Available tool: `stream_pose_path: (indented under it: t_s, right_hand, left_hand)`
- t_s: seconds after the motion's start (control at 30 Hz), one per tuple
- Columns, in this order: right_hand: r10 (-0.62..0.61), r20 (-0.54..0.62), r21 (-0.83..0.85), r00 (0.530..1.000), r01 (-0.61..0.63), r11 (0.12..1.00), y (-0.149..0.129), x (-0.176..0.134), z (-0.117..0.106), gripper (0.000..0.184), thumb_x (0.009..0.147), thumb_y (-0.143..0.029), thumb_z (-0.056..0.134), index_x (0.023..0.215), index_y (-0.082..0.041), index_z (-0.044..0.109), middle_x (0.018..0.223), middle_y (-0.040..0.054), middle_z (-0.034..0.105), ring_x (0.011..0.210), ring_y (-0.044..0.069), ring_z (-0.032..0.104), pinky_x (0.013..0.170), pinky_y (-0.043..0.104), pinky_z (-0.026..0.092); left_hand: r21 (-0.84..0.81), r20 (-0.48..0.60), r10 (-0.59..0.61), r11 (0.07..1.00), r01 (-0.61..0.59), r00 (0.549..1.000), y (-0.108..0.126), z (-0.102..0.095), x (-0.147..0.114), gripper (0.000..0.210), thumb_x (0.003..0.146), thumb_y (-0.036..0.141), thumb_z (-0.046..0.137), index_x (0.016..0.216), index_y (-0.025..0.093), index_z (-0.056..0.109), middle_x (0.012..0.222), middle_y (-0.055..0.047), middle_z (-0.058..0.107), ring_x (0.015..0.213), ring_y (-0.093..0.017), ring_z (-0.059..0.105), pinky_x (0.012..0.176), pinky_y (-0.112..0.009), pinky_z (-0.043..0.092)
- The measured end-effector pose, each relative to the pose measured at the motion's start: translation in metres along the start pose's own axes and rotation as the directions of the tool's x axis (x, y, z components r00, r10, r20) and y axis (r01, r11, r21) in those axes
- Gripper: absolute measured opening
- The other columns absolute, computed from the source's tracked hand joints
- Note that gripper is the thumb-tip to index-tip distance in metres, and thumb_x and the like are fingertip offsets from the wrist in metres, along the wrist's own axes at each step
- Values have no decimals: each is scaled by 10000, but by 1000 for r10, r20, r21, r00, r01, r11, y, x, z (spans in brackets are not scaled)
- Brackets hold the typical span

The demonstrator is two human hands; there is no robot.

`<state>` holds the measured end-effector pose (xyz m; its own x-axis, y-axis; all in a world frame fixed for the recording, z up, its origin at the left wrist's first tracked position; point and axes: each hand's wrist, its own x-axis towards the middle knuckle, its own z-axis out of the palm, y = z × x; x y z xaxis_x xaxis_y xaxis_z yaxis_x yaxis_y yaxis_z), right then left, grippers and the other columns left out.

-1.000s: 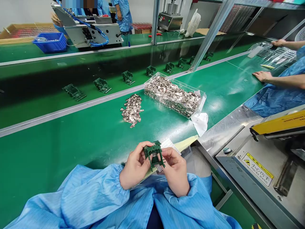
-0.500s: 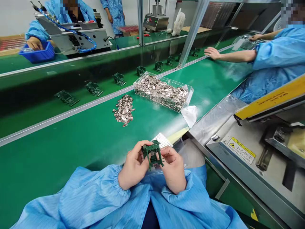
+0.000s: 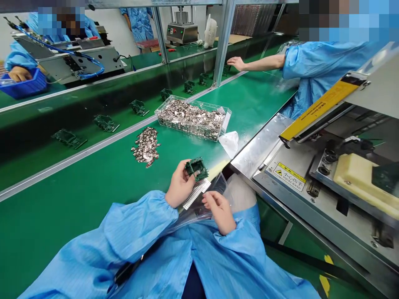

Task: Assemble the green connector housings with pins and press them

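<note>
The left hand (image 3: pixel 180 185) holds a small green part (image 3: pixel 196 168) by its fingertips, lifted a little above the near edge of the desk (image 3: pixel 93 174). The part is tilted, with its flat face turned up and toward the right. The right hand (image 3: pixel 220 209) is lower and nearer to the body, apart from the part; its fingers are loosely curled, and it seems to hold nothing, though a very small piece between the fingertips could not be seen. Between the two hands lies a white ribbed strip (image 3: pixel 195 193), its long axis running from lower left to upper right, over a clear bag (image 3: pixel 229 191).

The part lies up and to the left of the right hand — so the left hand is clearly nearer. Ahead on the desk there is open green surface, then a loose pile of metal pieces (image 3: pixel 146 146) and a clear box (image 3: pixel 192 117) full of the same. Just to the right, the metal edge of a machine (image 3: pixel 274 166) limits the room on that side.
</note>
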<state>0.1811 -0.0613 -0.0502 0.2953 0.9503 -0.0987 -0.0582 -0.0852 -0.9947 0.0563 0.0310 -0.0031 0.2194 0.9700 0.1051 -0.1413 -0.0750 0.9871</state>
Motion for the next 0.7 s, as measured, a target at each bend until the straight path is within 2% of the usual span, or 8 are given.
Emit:
stream_pose_path:
  t_s: [0.17, 0.37, 0.53, 0.63, 0.7]
  right_hand:
    - [-45, -22, -48, 999, 44, 998, 10, 8, 24, 454, 837, -569, 597, 594, -186, 572, 529, -1, 578, 505, 138, 519, 511, 259, 432]
    - [-162, -31, -165, 986, 155, 974, 19, 5, 22, 449, 907, -536, 479, 615, -206, 565, 585, 19, 586, 580, 167, 549, 582, 288, 437]
    - [-199, 121, -272, 973, 225, 936, 23, 9, 10, 431, 895, -507, 478, 606, -216, 614, 634, 41, 627, 643, 194, 588, 629, 311, 454]
    - [-130, 232, -336, 964, 204, 919, 29, 15, -1, 360, 846, -429, 566, 555, -230, 634, 545, 12, 632, 518, 176, 575, 515, 280, 420]
    - [-80, 261, -384, 962, 179, 906, 31, 19, -9, 332, 783, -381, 645, 485, -238, 620, 447, -8, 593, 415, 161, 525, 440, 265, 368]
  left_hand:
    - [51, 40, 33, 998, -35, 999, -9, 1, 1, 417, 776, 403, 713, 1069, 186, 512, 922, -28, 596, 823, -142, 594, 752, -263, 526]
    - [89, 36, 52, 995, -55, 998, -12, -2, -1, 353, 815, 321, 668, 1101, 185, 512, 901, -18, 596, 782, -125, 571, 705, -228, 495]
    - [80, 16, 34, 996, -35, 999, -12, -3, 0, 359, 810, 320, 673, 1105, 185, 518, 891, -17, 604, 774, -125, 582, 698, -221, 499]
    - [39, 15, 21, 999, -21, 1000, -11, -2, -1, 389, 804, 369, 687, 1100, 187, 513, 901, -27, 602, 796, -139, 596, 717, -247, 533]
    - [-10, 21, 9, 1000, -9, 1000, -10, -2, -1, 416, 801, 404, 692, 1106, 194, 502, 926, -30, 596, 810, -147, 605, 732, -275, 559]
